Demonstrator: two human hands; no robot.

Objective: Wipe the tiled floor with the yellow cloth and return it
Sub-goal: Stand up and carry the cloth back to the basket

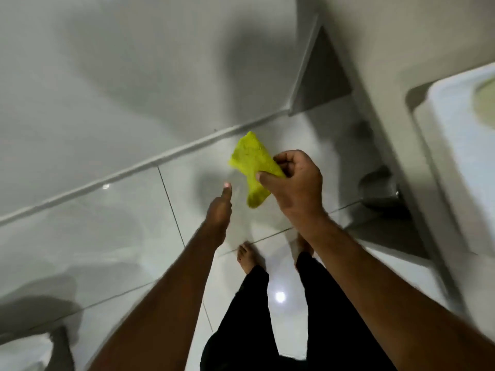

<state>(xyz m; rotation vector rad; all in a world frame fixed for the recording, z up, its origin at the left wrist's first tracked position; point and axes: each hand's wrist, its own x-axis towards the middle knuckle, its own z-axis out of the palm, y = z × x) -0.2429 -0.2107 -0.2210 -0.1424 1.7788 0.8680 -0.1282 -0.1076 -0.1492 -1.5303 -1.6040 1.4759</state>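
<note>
My right hand (296, 183) is held out in front of me at about waist height, pinching a crumpled yellow cloth (251, 164) that hangs in the air above the glossy white tiled floor (120, 236). My left hand (219, 210) reaches forward just left of the cloth and below it. It holds nothing, does not touch the cloth, and shows a raised thumb, with the other fingers hidden behind it. My bare feet (249, 259) and black trousers stand on the tiles below.
A white wall with a skirting strip (134, 168) runs diagonally across the left and top. A white table or counter (455, 145) fills the right side, with its leg and foot (380, 188) near my right hand. A dark furniture leg (63, 346) is at the bottom left.
</note>
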